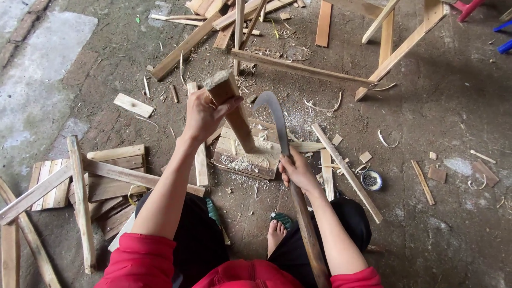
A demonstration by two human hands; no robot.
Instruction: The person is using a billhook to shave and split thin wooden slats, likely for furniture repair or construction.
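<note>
Head view: left hand [201,114] grips a wood block [232,109] upright at frame centre; right hand [296,169] clasps a curved blade [275,114].
Best keep the left fingers [226,105] high, clear of the edge, and the block's foot planted on the chopping board [246,154]. Right of centre, a small tin [371,180] holds nails.

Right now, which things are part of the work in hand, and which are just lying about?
In hand:
left hand holding wooden block
right hand gripping curved blade
chopping board

Lying about:
small tin
loose slats
blue and red plastic
</note>
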